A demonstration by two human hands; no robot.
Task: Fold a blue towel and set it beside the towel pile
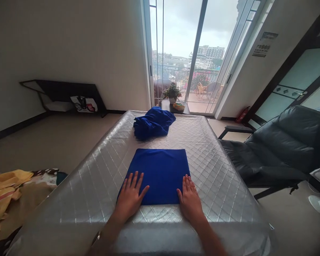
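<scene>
A blue cloth [160, 170], folded into a flat rectangle, lies on the silvery quilted table cover [215, 177]. My left hand [131, 195] rests flat on its near left corner, fingers spread. On the near right edge lies my right hand [189, 199], palm down with the fingers stretched out and close together, the thumb on the fabric. Neither hand grips anything. Beyond the folded piece sits a crumpled heap of blue cloth [154, 122], apart from it.
A black padded armchair [277, 153] stands close along the right side. Yellow fabric [5, 192] is heaped at the lower left. Past the far edge, a small table holds a potted plant [172, 93] before the glass sliding door [181, 42].
</scene>
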